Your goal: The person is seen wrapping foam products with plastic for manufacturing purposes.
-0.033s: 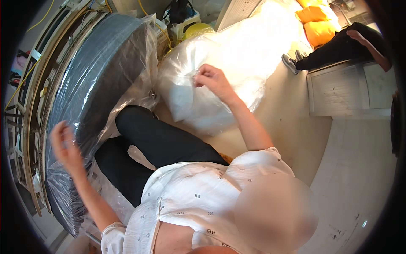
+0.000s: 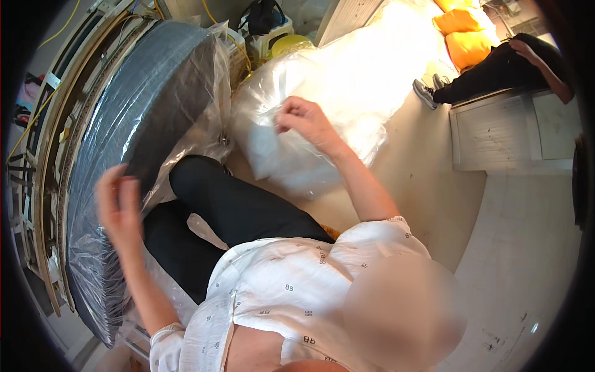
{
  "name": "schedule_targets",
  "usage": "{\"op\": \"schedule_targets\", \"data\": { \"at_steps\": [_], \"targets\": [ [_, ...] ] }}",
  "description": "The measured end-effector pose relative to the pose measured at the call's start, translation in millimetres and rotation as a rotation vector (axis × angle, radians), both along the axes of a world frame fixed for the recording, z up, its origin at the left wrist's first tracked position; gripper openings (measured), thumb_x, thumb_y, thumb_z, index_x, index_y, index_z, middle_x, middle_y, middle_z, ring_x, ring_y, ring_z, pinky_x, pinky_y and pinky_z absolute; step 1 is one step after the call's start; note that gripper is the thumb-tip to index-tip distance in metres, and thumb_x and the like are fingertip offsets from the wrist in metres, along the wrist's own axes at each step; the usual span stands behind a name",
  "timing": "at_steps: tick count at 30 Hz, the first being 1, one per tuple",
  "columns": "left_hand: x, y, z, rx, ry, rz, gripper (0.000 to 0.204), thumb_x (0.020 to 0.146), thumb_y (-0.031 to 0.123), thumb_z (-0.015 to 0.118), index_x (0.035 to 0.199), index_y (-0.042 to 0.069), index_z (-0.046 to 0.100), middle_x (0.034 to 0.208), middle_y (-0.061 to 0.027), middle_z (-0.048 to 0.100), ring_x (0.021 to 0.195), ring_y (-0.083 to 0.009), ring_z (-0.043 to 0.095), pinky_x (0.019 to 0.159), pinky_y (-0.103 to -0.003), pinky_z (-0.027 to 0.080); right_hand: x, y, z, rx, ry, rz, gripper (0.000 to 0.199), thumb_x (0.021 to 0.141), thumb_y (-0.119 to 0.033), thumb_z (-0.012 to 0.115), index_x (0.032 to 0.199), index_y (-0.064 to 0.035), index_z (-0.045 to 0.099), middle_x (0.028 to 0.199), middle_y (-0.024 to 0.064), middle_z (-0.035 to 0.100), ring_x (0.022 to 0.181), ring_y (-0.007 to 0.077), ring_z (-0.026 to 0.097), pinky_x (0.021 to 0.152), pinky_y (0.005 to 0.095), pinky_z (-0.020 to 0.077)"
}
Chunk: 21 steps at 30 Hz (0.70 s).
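Note:
My left hand [image 2: 119, 208], blurred by motion, has its fingers apart and appears to hold nothing. It is in front of a long, dark, curved-edged piece [image 2: 152, 80] wrapped in clear plastic film, which stands on its side at the left. My right hand [image 2: 308, 127] is closed in a pinch over a large, shiny clear plastic bag [image 2: 353, 87] on the floor. What its fingertips grip, if anything, is too blurred to make out. A pale bluish patch [image 2: 263, 142] shows in the bag just below that hand.
Several boards and frames [image 2: 52, 161] lean behind the wrapped piece. A yellow round object [image 2: 290, 44] sits beyond the bag. Orange cushion-like bundles [image 2: 468, 46] and a person in dark trousers [image 2: 496, 77] are at the far right, near a pale panelled cabinet [image 2: 496, 136].
My left hand has moved right and slightly up, still beside the wrapped piece. My right hand has shifted a little left over the plastic bag, still pinched.

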<state>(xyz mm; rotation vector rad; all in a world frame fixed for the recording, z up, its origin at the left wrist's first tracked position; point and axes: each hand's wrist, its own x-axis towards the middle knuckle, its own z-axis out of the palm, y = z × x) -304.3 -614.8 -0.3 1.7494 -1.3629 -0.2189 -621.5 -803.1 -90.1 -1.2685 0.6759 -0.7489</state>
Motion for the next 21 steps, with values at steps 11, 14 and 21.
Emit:
{"op": "schedule_targets", "data": {
  "at_steps": [11,14,21],
  "targets": [
    [-77.2,-29.0,1.4,0.238,0.374,-0.496,0.015,0.083,0.013,0.062,0.078,0.000,0.059,0.072,-0.0026,0.045,0.066,-0.0116,0.047,0.057,-0.024,0.037,46.9,19.1,84.7,-0.906,0.194,-0.046,0.038,0.057,-0.008,0.078,0.090,-0.0080,0.060,0.102,0.0076,0.054,0.098,0.0259,0.051,0.092,0.0337,0.0371],
    [-48.0,-2.9,42.1,-0.036,0.410,-0.529,0.009,0.083,0.009,0.060,0.081,0.000,0.060,0.074,-0.0022,0.047,0.068,-0.0124,0.045,0.060,-0.024,0.037,17.9,-16.9,35.8,-1.160,0.699,0.032,0.026,0.064,-0.002,0.066,0.088,-0.0067,0.059,0.091,0.0121,0.059,0.092,0.0300,0.055,0.091,0.0382,0.0385],
    [61.8,63.8,56.0,-0.579,0.502,-0.155,0.016,0.088,0.009,0.054,0.103,0.005,0.056,0.117,-0.0088,0.051,0.106,-0.0182,0.052,0.090,-0.029,0.041,62.9,49.9,107.9,-0.235,0.231,0.141,0.038,0.065,0.005,0.040,0.099,0.0011,0.057,0.080,0.0095,0.061,0.076,0.0191,0.058,0.070,0.0287,0.0462]
  ]
}}
